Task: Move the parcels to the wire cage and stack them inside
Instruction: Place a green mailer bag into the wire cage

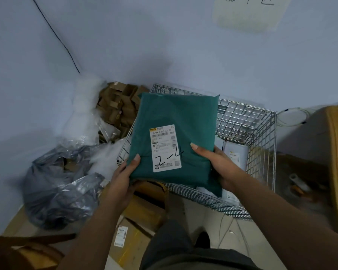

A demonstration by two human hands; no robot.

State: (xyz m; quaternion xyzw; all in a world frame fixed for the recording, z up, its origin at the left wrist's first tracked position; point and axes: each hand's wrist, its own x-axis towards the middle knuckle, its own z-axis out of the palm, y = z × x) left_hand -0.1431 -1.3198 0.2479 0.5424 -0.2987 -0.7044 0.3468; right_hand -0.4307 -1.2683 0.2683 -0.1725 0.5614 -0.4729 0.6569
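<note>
I hold a flat green parcel (176, 121) with a white shipping label marked "2-4" over the wire cage (261, 121). My left hand (123, 178) grips its lower left corner, thumb on top. My right hand (215, 162) grips the lower right edge, thumb on top as well. The metal cage stands against the wall, and white and grey parcels (236, 154) lie inside it on the right, partly hidden by the green parcel.
A grey plastic bag (57, 193) and bubble wrap (86, 106) lie at the left, with cardboard scraps (117, 106) behind. Cardboard boxes (133, 238) sit on the floor below my arms. A large brown box (335, 152) stands at the right.
</note>
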